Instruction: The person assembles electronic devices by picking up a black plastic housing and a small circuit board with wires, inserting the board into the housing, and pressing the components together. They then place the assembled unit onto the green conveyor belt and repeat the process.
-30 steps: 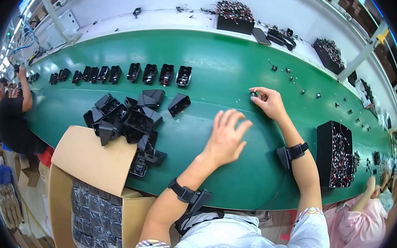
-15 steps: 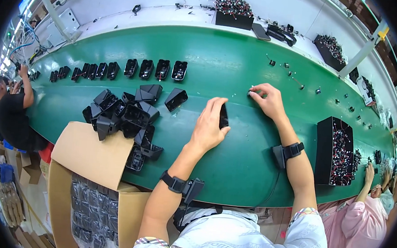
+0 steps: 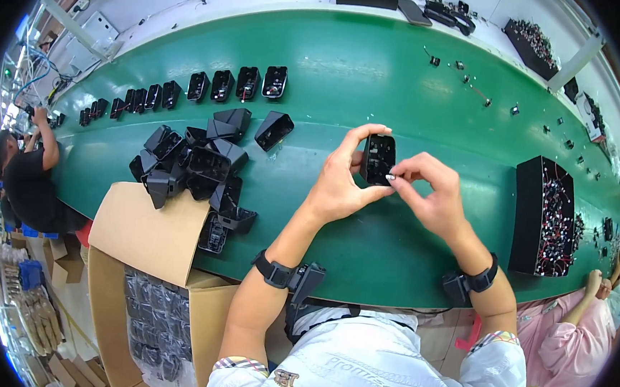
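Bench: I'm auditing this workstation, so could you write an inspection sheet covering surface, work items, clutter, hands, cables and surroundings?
Surface: green table, glossy.
Work items: black housing, open side toward the camera; small part at its edge, mostly hidden.
Clutter: row of housings; heaped housings, by an open carton.
Hands: left hand holds the housing; right hand pinches the small part.
Cables: thin wires among the wired parts in a black box at right.
Surroundings: person in black at far left; person in pink at right.
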`<state>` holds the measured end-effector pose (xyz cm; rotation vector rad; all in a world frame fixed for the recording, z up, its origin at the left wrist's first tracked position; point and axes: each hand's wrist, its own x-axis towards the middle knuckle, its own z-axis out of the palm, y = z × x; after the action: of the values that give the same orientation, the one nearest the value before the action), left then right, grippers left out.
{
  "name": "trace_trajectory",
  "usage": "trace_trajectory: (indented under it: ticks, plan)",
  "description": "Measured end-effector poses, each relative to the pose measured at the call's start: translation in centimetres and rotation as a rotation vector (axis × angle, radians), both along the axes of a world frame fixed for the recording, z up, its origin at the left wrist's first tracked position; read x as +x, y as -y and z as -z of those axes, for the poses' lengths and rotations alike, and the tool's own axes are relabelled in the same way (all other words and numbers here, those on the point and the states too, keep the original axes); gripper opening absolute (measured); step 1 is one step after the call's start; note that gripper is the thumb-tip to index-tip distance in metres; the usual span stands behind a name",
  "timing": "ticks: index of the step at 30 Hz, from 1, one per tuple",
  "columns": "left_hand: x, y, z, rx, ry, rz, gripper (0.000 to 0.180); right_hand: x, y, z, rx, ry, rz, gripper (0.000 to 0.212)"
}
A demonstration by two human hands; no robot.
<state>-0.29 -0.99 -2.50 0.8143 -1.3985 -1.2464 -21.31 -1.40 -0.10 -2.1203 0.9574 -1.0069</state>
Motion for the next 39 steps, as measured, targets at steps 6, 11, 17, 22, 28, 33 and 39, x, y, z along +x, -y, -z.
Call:
trace_trajectory:
  ticks: [6, 11, 17, 22, 28, 33, 39]
  plan:
    - [0.5, -0.5, -0.7, 0.047, -0.102, 0.120, 0.100, -0.9, 0.8, -2.9, 0.163, 0.115, 0.066, 0.009]
    - [1.2, -0.5, -1.1, 0.184, -0.284, 0.279, 0.093, -1.5, 0.5, -4.1, 0.017, 0.161, -0.015, 0.011]
    - [1.9, -0.1, 0.0, 0.218, -0.443, 0.557, 0.081, 0.1, -0.2, -5.1, -0.036, 0.128, -0.154, 0.013]
    - [1.8, -0.5, 0.1, 0.279, -0.465, 0.530, 0.089, 0.4, -1.0, -4.0, -0.043, 0.188, -0.177, 0.013]
    - [2.0, -0.4, 2.6, 0.263, -0.445, 0.630, 0.094, 1.0, -1.2, -4.1, -0.231, 0.094, -0.137, 0.017]
    - [1.0, -1.4, 2.2, 0.232, -0.465, 0.480, 0.089, 1.4, -2.4, -4.2, -0.155, 0.126, -0.068, 0.016]
    - [1.1, -1.3, 1.5, 0.309, -0.633, 0.540, 0.090, 1.4, -2.3, -3.9, -0.236, 0.106, -0.034, 0.016]
